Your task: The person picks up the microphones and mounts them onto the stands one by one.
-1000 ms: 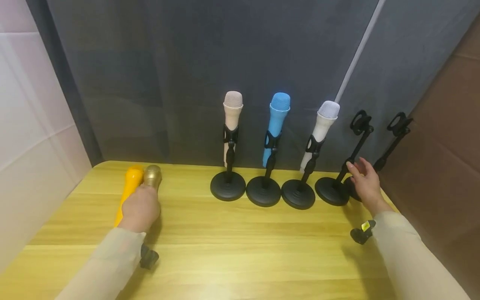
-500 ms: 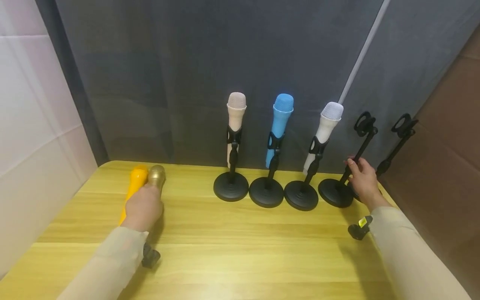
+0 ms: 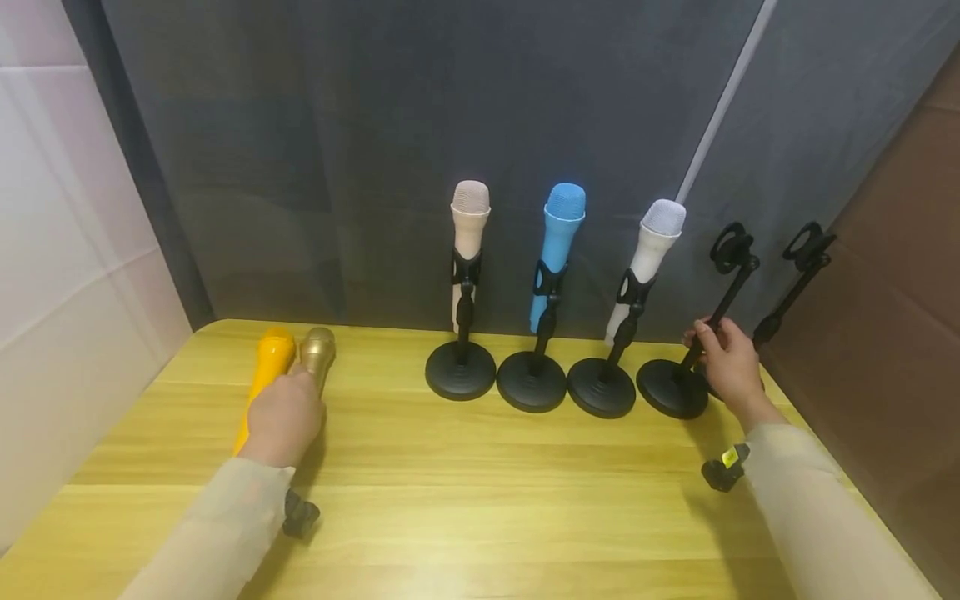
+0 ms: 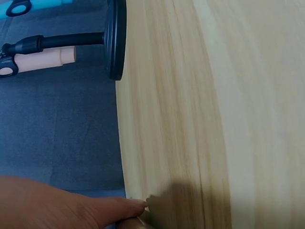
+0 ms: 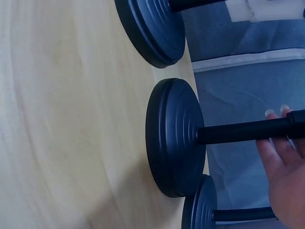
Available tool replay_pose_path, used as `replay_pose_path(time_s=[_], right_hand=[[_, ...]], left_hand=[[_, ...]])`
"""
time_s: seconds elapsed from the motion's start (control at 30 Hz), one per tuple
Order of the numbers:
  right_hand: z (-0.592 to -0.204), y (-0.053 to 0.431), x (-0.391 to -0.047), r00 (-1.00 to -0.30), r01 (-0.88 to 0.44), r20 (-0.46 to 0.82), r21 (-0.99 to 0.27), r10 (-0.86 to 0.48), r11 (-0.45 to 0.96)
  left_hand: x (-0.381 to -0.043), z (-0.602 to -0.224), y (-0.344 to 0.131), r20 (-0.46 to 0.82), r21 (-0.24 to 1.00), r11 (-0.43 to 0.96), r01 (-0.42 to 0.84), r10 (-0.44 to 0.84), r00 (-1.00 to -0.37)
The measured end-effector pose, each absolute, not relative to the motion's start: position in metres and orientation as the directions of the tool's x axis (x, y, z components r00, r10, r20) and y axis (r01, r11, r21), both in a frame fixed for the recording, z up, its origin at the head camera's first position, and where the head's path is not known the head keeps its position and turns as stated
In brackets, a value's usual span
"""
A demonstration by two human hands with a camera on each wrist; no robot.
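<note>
On the left of the table my left hand (image 3: pixel 285 417) grips a gold microphone (image 3: pixel 318 348) by its handle; only its head end shows past the fingers. A yellow microphone (image 3: pixel 274 354) lies right beside it, partly covered by that hand. In the left wrist view the left thumb (image 4: pixel 119 208) shows at the bottom. Far right, my right hand (image 3: pixel 731 367) holds the pole of a black microphone stand (image 3: pixel 672 389), fingers behind it and thumb in front. This stand's clip (image 3: pixel 731 248) has no microphone in it. The right wrist view shows fingers (image 5: pixel 281 148) behind the pole.
Three more stands hold a beige microphone (image 3: pixel 470 225), a blue microphone (image 3: pixel 558 233) and a white microphone (image 3: pixel 652 246). Another bare stand (image 3: pixel 795 287) is at the far right, its base mostly behind my right hand. Dark cloth (image 3: pixel 375 167) hangs behind the wooden table (image 3: pixel 465 500).
My right hand has moved in on the fourth stand's pole, its fingers now around it. The gold microphone's head has shifted slightly right of the yellow one, still in my left hand.
</note>
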State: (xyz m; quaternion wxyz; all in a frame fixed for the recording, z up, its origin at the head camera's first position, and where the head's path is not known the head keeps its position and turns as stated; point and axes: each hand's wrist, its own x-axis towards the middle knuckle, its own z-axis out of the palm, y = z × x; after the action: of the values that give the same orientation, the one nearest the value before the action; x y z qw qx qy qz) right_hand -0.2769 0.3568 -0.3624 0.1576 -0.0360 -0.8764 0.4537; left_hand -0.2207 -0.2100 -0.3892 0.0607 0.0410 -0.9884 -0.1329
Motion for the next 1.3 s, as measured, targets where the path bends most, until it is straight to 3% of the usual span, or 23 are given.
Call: replay_pose_path(time_s=[0.27,0.5,0.87,1.07,1.3], right_hand=[[-0.366,0.353,-0.259,-0.935,-0.104,0.278,-0.808,0.219,0.58],[-0.367,0.341,-0.247,-0.9,-0.05,0.318,-0.755,0.298,0.654],[-0.374,0.329,-0.23,-0.855,-0.126,0.379,-0.814,0.354,0.567],[-0.376,0.322,-0.213,-0.788,-0.092,0.463,-0.741,0.406,0.666],[-0.381,0.312,-0.198,-0.759,-0.095,0.524,-0.676,0.386,0.731]], left_hand=[[-0.222,-0.391,-0.209,0.095,0.228,0.972,-0.058,-0.082,-0.992],[-0.218,-0.391,-0.208,0.101,0.211,0.977,-0.042,-0.065,-0.993],[-0.215,-0.394,-0.21,0.122,0.226,0.974,-0.015,-0.044,-0.992],[-0.215,-0.396,-0.208,0.147,0.237,0.972,0.006,-0.03,-0.989],[-0.214,-0.4,-0.21,0.161,0.251,0.968,-0.001,-0.043,-0.986]])
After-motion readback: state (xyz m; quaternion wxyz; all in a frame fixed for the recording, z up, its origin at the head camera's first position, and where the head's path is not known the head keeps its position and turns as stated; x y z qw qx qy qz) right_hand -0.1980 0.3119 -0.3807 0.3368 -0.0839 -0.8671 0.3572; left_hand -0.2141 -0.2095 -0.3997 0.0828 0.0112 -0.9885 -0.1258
